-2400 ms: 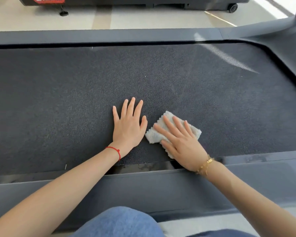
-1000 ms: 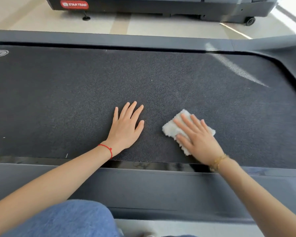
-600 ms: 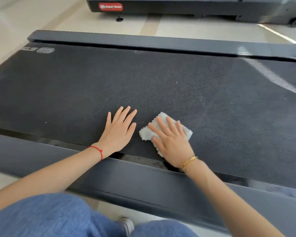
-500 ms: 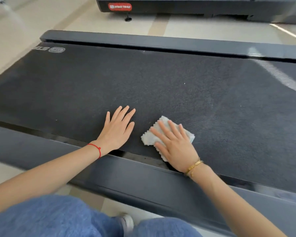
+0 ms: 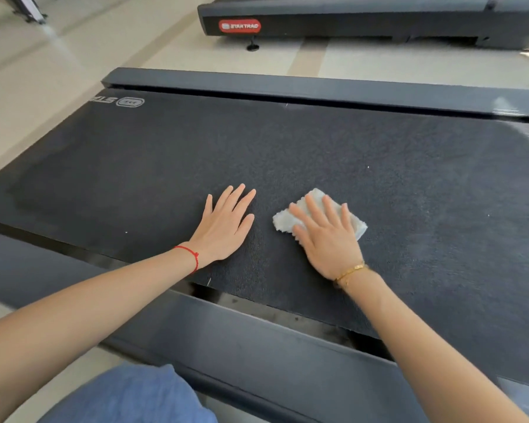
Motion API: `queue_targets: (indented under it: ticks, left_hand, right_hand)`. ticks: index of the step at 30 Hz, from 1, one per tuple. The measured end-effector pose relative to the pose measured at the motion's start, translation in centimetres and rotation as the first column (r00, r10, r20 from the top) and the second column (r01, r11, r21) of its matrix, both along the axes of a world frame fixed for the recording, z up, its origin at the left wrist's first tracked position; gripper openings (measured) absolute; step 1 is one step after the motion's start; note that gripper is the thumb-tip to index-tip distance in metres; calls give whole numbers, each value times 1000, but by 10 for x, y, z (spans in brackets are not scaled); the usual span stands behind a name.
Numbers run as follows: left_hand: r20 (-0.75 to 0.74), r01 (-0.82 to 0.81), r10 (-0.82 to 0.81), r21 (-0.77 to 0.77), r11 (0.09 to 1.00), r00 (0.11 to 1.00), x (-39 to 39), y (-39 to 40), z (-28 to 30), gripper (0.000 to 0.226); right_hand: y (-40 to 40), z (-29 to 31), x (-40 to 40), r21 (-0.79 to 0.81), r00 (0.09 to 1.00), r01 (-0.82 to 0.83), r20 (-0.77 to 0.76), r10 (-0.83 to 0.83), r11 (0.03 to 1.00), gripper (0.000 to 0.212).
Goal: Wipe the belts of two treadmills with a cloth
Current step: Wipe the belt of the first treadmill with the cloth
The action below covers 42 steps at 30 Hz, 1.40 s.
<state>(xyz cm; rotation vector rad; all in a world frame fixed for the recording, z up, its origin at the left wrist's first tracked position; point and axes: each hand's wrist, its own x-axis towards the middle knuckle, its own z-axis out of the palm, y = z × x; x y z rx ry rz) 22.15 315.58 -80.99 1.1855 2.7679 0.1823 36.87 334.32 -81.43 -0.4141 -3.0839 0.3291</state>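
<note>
Since a moment ago the right hand (image 5: 327,239) has slid the cloth (image 5: 318,213) a little farther from the left hand (image 5: 223,227), so a wider strip of bare belt now lies between them, and the view has turned so that more of the belt's end with its printed logo (image 5: 130,102) shows at the left. Both hands lie flat on the dark belt (image 5: 409,193) of the near treadmill. The left hand is released, palm down, fingers spread, grasping nothing; a red string (image 5: 193,257) goes around its wrist. The right hand presses on the white cloth with fingers stretched out, not clenched around it; the cloth's edges stick out beyond the fingertips and at the left side. A gold bracelet (image 5: 350,271) sits on the right wrist. The cloth is on the belt near the side rail (image 5: 257,340) closest to the person. A knee in blue jeans (image 5: 129,395) shows below. The second treadmill (image 5: 348,18), with a red label (image 5: 239,26), stands behind on the pale floor (image 5: 43,87).
</note>
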Motion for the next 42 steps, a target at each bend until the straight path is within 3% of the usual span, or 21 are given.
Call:
queue_targets:
  ticks: [5,8,13,17,24,26,30,32,35,42]
  left_hand:
    - [-8,67,-67,30,997,998,-35,7,-11,57]
    - [-31,118,-117,26,993,993,-60,11,-11,59]
    - [-25,135,-134,42,990,991,-83,16,-13,62]
    - [-47,126,-123,55,991,991,-81,16,-17,62]
    - [-79,137,-132,56,989,988,-82,14,-20,63]
    - [-66,157,-153,67,985,986,-86,14,-20,63]
    - [-40,247,-245,73,966,969,-96,2,-20,65]
    - [-38,287,-284,78,955,958,-101,-8,-20,65]
    - [-39,293,-291,84,952,956,-103,-19,-20,64]
    - [-88,285,-276,119,951,957,-98,-27,-25,63]
  right_hand:
    - [45,-5,-24,31,998,-60,24,59,998,54]
    - [102,-5,-64,95,994,98,33,-102,991,51]
    - [152,-1,-142,16,940,332,73,-332,943,53]
    - [125,1,-184,1,942,331,63,-330,944,52]
    - [62,-5,-158,12,998,56,8,-56,998,52]
    - [76,-3,-143,24,997,80,-4,-79,997,52]
    - [105,2,-119,60,943,332,20,-334,941,54]
    - [91,1,-112,48,923,381,41,-383,923,53]
    - [43,0,-101,17,931,363,38,-363,932,51]
    - [-87,4,-40,-70,988,153,26,-152,986,53]
